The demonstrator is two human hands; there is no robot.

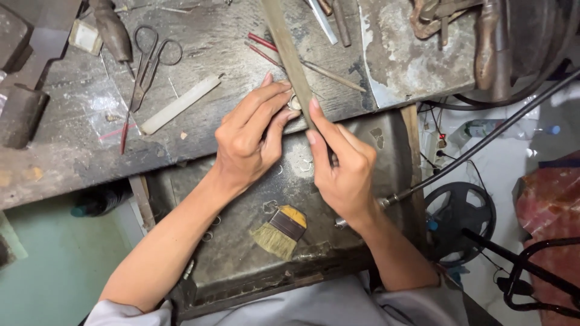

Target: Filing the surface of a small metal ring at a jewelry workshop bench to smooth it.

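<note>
My left hand (251, 139) pinches a small pale metal ring (294, 103); my right hand (343, 163) grips the long flat grey file (289, 57) running toward twelve o'clock. I judge a slipped stroke could scrape my fingertips (284, 89).

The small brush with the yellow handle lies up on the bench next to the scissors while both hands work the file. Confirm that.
Not so. The head view shows the brush lying in the metal tray below the hands, not beside the scissors. Both hands, left and right, work the file.
</note>
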